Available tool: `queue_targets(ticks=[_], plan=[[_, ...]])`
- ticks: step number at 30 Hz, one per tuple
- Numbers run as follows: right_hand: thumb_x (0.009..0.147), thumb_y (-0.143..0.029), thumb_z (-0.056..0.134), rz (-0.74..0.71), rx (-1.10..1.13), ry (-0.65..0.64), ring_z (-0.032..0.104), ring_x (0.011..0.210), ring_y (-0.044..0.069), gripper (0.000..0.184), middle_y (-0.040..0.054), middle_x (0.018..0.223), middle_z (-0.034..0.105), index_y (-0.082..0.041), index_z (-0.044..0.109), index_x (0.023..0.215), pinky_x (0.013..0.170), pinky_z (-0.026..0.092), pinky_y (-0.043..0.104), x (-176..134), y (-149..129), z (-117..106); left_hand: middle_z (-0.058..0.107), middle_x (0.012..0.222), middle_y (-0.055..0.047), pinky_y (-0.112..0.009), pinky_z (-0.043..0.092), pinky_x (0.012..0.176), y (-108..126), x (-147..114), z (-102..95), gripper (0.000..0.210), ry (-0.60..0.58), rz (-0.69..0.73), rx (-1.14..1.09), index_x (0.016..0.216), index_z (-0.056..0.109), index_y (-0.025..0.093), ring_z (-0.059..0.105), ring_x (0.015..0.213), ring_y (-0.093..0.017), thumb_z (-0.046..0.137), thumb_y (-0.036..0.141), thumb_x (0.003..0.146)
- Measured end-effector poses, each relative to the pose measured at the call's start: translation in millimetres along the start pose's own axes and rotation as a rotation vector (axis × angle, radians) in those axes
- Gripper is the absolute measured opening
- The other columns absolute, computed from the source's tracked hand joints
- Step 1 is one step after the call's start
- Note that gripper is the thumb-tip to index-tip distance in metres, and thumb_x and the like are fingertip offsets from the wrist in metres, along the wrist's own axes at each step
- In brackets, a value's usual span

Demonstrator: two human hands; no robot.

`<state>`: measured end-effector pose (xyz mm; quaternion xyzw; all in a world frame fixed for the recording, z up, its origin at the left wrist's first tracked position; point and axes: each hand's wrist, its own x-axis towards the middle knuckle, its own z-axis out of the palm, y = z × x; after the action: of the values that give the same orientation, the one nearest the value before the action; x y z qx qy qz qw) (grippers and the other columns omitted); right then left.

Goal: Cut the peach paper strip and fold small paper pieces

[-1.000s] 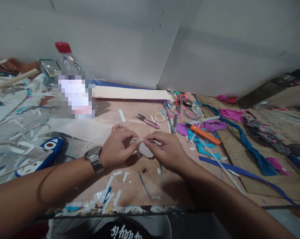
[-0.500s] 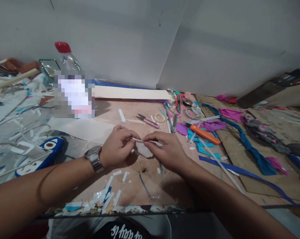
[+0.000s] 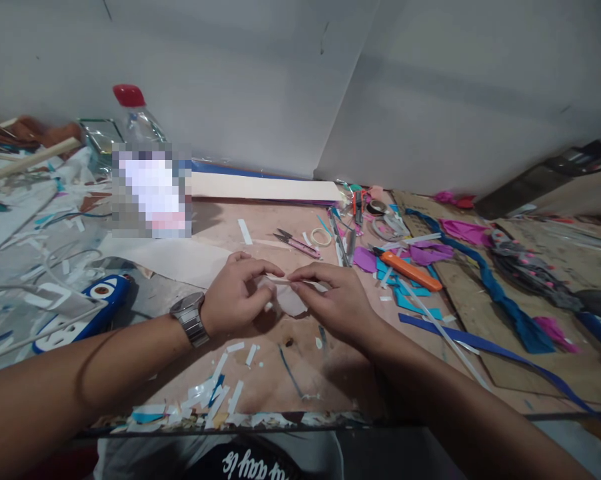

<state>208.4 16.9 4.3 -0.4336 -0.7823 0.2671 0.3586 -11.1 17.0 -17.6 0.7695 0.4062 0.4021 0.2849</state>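
A small piece of thin white paper point(image 3: 291, 301) is between my two hands, just above the table. My right hand point(image 3: 338, 300) pinches its upper edge between thumb and forefinger. On the other side, my left hand point(image 3: 238, 293), with a metal watch point(image 3: 189, 317) at the wrist, has its curled thumb and forefinger around the paper's left part. The two forefinger tips nearly meet at the top edge. Part of the paper is hidden behind the fingers. Beyond the hands lie pink thread snips point(image 3: 298, 244) and a tape ring point(image 3: 321, 237).
An orange utility knife point(image 3: 410, 270) lies among blue and purple scraps at right, near a blue ribbon point(image 3: 490, 347). A blue-and-white power strip point(image 3: 88, 310) with cables is at left. A red-capped bottle point(image 3: 140, 123) stands behind. White strips point(image 3: 220, 367) lie near the front edge.
My left thumb has drawn slightly away from the forefinger at the paper's top edge, and more of the paper's face shows. My right hand has hardly moved.
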Motion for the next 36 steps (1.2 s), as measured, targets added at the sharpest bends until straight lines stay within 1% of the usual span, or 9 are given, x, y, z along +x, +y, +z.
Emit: queue_targets(ticks=[4,8,15,20,23,25,28,31,36], plan=[[0.092,-0.017,0.07,-0.035,0.018,-0.022,0.076,0.082,0.018,0.012,0.0035,0.091,0.081,-0.022,0.08,0.095,0.078,0.058,0.029,-1.0,-0.6,0.5,0.08,0.087,0.0,-0.051,0.035,0.105,2.2,0.6,0.5,0.014,-0.029,0.037,0.051,0.096,0.076,0.023,0.069,0.078,-0.02,0.068,0.029,0.086],[0.091,-0.014,0.069,-0.059,0.033,-0.04,0.075,0.079,0.016,0.015,0.0031,0.089,0.08,-0.022,0.081,0.095,0.073,0.057,0.027,-0.6,-1.6,0.0,0.077,0.074,0.003,-0.05,0.035,0.104,3.8,1.6,0.0,0.018,-0.051,0.024,0.044,0.084,0.075,0.024,0.065,0.069,-0.017,0.059,0.028,0.093],[0.092,-0.014,0.068,-0.136,0.03,-0.012,0.074,0.082,0.017,0.016,0.0036,0.089,0.08,-0.023,0.081,0.094,0.075,0.057,0.029,1.0,-2.8,-1.0,0.077,0.075,0.004,-0.048,0.037,0.1,0.5,1.1,0.6,0.025,-0.024,0.001,-0.034,0.091,0.074,0.024,0.066,0.07,-0.017,0.051,0.016,0.088],[0.092,-0.014,0.07,-0.149,0.018,-0.005,0.073,0.081,0.016,0.013,0.0036,0.089,0.079,-0.021,0.081,0.095,0.074,0.057,0.029,1.5,-2.5,-1.4,0.075,0.072,0.004,-0.048,0.039,0.097,-0.6,0.8,0.4,0.025,-0.032,-0.026,-0.041,0.085,0.072,0.023,0.064,0.069,-0.018,0.049,0.015,0.084],[0.091,-0.013,0.071,-0.151,0.006,-0.011,0.073,0.081,0.016,0.013,0.0038,0.088,0.079,-0.021,0.081,0.094,0.075,0.056,0.029,1.6,-2.6,-1.9,0.076,0.079,0.002,-0.048,0.039,0.095,0.8,1.1,-1.7,0.019,-0.057,-0.014,-0.029,0.084,0.071,0.022,0.064,0.075,-0.02,0.052,0.019,0.083],[0.091,-0.012,0.072,-0.154,0.009,-0.014,0.073,0.081,0.016,0.013,0.0041,0.089,0.079,-0.021,0.081,0.094,0.076,0.056,0.029,1.6,-3.3,-2.2,0.076,0.083,0.001,-0.047,0.037,0.096,2.0,1.4,-2.9,0.016,-0.083,0.004,-0.035,0.086,0.071,0.021,0.064,0.077,-0.02,0.056,0.026,0.089],[0.091,-0.012,0.072,-0.16,0.02,-0.018,0.073,0.082,0.016,0.013,0.0042,0.089,0.079,-0.021,0.081,0.094,0.075,0.056,0.028,1.4,-4.5,-2.3,0.074,0.079,0.001,-0.046,0.037,0.094,2.9,1.7,-3.2,0.024,-0.091,-0.003,-0.04,0.084,0.069,0.02,0.063,0.076,-0.02,0.055,0.036,0.096],[0.091,-0.013,0.072,-0.175,0.018,-0.02,0.073,0.081,0.015,0.012,0.0043,0.089,0.079,-0.02,0.081,0.095,0.074,0.056,0.027,1.5,-4.7,-2.2,0.069,0.073,0.002,-0.044,0.037,0.092,2.4,1.5,-2.2,0.026,-0.074,-0.027,-0.024,0.08,0.067,0.02,0.06,0.075,-0.019,0.054,0.035,0.097],[0.09,-0.012,0.073,-0.188,0.017,0.005,0.073,0.081,0.014,0.011,0.0043,0.088,0.078,-0.019,0.081,0.095,0.075,0.056,0.026,1.8,-3.8,-2.2,0.07,0.076,0.001,-0.045,0.038,0.091,1.3,1.4,-1.8,0.018,-0.078,-0.017,-0.021,0.081,0.066,0.019,0.059,0.076,-0.019,0.056,0.03,0.091]])
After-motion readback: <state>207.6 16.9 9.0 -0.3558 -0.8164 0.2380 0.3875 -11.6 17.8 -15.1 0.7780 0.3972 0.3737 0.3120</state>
